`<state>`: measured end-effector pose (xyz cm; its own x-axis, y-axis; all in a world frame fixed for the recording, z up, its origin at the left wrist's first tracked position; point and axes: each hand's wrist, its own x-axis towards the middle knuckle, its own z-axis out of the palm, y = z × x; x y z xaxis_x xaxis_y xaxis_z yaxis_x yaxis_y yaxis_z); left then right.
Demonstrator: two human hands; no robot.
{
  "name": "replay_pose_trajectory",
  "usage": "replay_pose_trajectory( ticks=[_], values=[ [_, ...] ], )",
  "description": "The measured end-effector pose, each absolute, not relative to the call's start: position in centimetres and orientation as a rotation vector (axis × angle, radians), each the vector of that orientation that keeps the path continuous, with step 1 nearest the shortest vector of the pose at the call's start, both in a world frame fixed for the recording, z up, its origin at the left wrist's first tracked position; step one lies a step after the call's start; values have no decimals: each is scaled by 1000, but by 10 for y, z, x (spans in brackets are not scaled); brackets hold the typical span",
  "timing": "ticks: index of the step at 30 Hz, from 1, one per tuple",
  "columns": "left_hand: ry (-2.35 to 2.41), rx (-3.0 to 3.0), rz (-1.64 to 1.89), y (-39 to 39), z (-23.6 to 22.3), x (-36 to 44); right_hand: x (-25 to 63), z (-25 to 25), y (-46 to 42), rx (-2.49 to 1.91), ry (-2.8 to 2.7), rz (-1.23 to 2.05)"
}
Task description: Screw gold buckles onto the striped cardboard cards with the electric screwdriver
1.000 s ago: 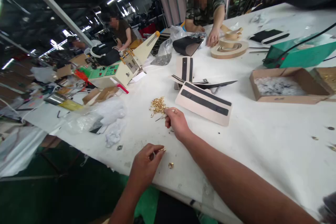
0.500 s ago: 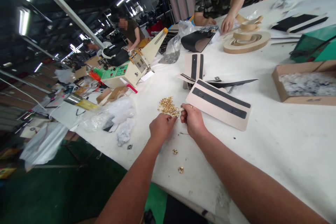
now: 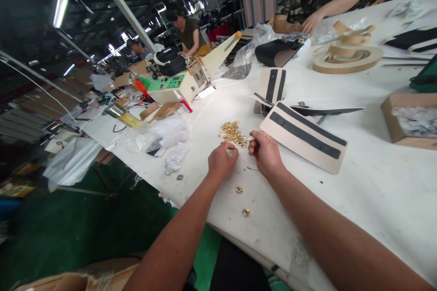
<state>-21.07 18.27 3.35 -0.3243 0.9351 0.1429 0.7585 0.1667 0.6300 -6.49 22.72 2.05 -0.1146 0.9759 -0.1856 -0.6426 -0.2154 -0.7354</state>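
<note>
A heap of small gold metal fittings (image 3: 232, 131) lies on the white-covered table just beyond my hands. My left hand (image 3: 221, 162) is at its near edge with thumb and fingertips pinched; whatever may be between them is hidden. To the right, my right hand (image 3: 268, 152) has its fingers curled around a small whitish stick-like piece (image 3: 250, 138) that points toward the heap. Two round gold fittings lie apart nearer the table's front edge, one gold fitting (image 3: 239, 189) behind the other gold fitting (image 3: 246, 212).
Beige panels with black strips (image 3: 305, 138) lie right of the heap. Crumpled plastic and paper (image 3: 175, 157) are to the left, with a green-panelled machine (image 3: 170, 85) behind. Farther right are a coiled tan strip (image 3: 348, 61) and a cardboard box (image 3: 406, 138). A co-worker (image 3: 317, 13) sits across the table.
The view has swung left, so the table things appear farther right. My left hand has drawn back slightly from the heap, its gap to my right hand a little wider.
</note>
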Motion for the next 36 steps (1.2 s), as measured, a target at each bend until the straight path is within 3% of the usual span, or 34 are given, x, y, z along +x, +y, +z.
replay_pose_trajectory(
  ticks=[7,15,36],
  values=[
    [1958,1096,1411,121,53,-261,-74,27,197,-801,-1239,1645],
    [1712,662,1704,45,31,-261,-92,16,161,-773,-1951,1573],
    [1609,539,1797,45,21,-252,-92,15,160,-849,-1763,1647]
  ],
)
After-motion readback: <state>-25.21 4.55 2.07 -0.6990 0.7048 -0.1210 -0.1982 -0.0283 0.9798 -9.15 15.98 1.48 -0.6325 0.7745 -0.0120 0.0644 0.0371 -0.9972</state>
